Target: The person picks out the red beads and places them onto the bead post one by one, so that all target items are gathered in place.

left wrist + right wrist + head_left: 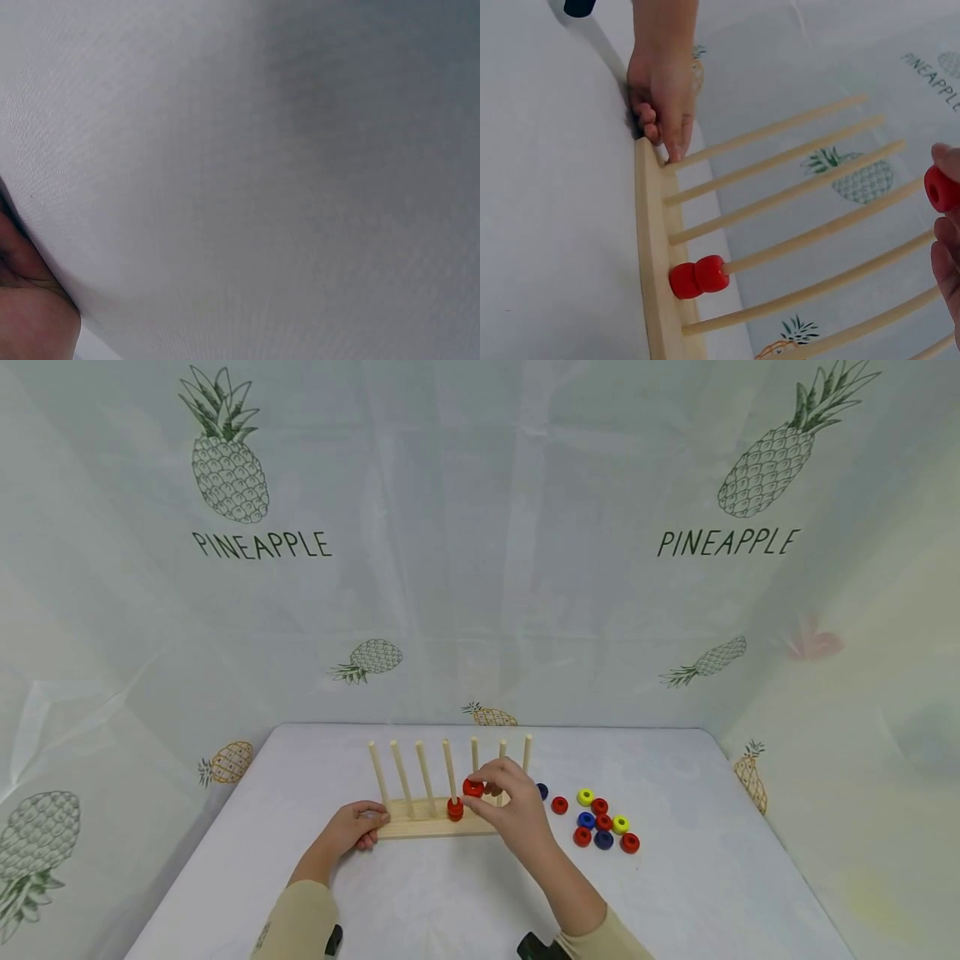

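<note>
A wooden peg rack (pixel 441 828) with a row of upright dowels stands on the table. My left hand (pixel 349 828) grips the rack's left end, thumb and fingers about its edge; the right wrist view also shows this left hand (pixel 664 101). Between thumb and fingers, my right hand (pixel 517 806) pinches a red bead (pixel 473 787), its hole visible in the right wrist view. That bead is held off the base, near the upper part of the dowels. Two red beads (pixel 698 277) are stacked at the foot of the middle dowel.
Loose red, blue and yellow beads (pixel 603 822) lie in a group to the right of the rack. A dark blue bead (pixel 542 791) sits partly hidden behind my right hand. A pineapple-printed cloth (pixel 465 568) hangs behind the white table (pixel 420 902).
</note>
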Demonstrator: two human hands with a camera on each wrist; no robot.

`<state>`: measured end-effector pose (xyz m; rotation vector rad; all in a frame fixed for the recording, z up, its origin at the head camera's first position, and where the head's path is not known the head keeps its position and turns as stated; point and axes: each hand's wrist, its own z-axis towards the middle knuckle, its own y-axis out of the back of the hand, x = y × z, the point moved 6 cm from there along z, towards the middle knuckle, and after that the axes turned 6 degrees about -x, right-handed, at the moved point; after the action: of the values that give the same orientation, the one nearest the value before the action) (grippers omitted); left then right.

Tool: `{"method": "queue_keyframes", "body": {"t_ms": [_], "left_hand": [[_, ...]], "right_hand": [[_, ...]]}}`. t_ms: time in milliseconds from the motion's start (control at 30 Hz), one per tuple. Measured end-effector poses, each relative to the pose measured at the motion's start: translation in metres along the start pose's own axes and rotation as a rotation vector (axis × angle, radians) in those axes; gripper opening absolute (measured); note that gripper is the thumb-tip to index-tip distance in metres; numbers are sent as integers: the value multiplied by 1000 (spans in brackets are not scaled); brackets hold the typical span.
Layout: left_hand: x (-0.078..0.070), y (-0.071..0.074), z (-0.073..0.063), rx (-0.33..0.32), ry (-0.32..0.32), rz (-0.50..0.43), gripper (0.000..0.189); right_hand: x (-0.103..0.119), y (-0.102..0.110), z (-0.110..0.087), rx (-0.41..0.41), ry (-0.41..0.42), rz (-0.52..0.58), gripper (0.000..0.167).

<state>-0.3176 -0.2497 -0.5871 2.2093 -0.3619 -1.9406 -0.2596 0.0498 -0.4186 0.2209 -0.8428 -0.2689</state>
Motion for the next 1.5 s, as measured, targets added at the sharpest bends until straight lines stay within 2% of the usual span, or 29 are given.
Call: {"method": "queue_keyframes", "body": {"t_ms": [233,467,700,967,1133,1500], "left_hand": [[-2,0,-1,4,2,6,36],[-8,-2,-5,8,-6,-6,35],[-3,-1,-3,-25,19,8,34],[-5,-2,-4,-13,5,0,34],[0,0,-3,-13,17,-2,33],[-1,-1,-3,-29,28,8,33]], "right_hand": [[5,-2,10,-14,17,9,25],[9,-2,18,-25,50,20,30],[14,-2,27,-40,72,50,30],[17,-4,35,-34,68,69,27],[18,-8,41,-34,67,85,27],[17,-14,49,-88,88,21,32]]}}
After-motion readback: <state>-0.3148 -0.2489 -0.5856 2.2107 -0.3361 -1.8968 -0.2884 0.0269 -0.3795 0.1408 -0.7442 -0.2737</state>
